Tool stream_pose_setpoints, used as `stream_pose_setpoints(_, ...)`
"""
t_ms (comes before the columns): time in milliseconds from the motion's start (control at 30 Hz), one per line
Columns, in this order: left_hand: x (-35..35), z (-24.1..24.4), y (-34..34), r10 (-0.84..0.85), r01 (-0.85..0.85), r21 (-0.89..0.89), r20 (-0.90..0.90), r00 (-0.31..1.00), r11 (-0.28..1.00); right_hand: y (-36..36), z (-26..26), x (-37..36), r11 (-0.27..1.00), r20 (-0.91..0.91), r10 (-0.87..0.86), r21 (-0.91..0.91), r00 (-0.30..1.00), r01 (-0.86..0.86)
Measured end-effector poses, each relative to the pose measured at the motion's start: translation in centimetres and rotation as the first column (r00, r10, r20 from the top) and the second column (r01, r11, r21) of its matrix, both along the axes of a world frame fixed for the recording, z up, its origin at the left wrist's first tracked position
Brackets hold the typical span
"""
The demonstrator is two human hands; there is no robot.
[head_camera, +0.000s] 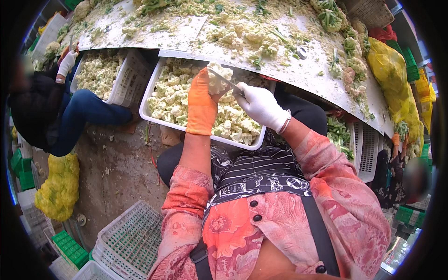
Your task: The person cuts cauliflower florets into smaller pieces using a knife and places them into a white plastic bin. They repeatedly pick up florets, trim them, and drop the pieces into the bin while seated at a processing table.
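My left hand point(203, 96), in an orange glove, grips a head of cauliflower point(221, 74) above a white plastic crate point(146, 113). In a white glove, my right hand point(262, 104) holds a knife point(225, 81) by its handle, the blade lying across the face of the cauliflower. Cut cauliflower florets point(171, 94) fill much of the crate below my hands. The crate sits at my lap, its far side partly under the edge of a white table point(182, 33). My left fingers are partly hidden behind the cauliflower.
Cauliflower pieces point(259, 38) and trimmings litter the table, with a metal ring point(301, 52) among them. At left a co-worker point(42, 101) sits beside another floret crate point(120, 82); another person point(392, 171) is at right. Yellow net sacks point(392, 80) and an openwork crate point(129, 234) stand around.
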State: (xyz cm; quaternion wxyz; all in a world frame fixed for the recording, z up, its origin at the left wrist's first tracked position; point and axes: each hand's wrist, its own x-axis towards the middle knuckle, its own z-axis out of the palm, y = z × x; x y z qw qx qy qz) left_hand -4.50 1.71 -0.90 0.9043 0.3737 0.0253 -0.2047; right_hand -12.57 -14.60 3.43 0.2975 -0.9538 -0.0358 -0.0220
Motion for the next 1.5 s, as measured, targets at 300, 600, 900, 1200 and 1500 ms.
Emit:
stream_pose_setpoints(300,-1.3,1.8,-0.1,0.015,-0.015,0.056,-0.007,1.0,0.998,0.6,3.9,1.2,0.82,-0.656,0.192,0.516,0.73,0.247)
stream_pose_setpoints(600,0.0,-0.2,0.7,0.071,-0.081,-0.063,-0.151,0.986,0.995,1.2,2.0,0.4,0.733,-0.542,0.064,0.595,0.838,0.329)
stream_pose_setpoints(900,0.4,-2.3,0.5,0.29,-0.268,0.126,-0.213,0.933,0.955,-2.9,-1.9,4.8,0.457,-0.442,-0.437,0.641,0.783,0.617)
stream_pose_setpoints(1200,0.1,-6.3,2.2,-0.548,-0.622,0.777,0.562,0.62,0.093,-7.9,-8.4,18.7,0.882,0.13,-0.385,-0.24,0.914,0.406)
stream_pose_setpoints(1500,-1.1,-8.9,-6.6,0.258,-0.269,0.299,0.077,0.963,0.915,-16.8,-11.7,21.4,0.957,-0.271,-0.289,-0.107,0.918,0.27)
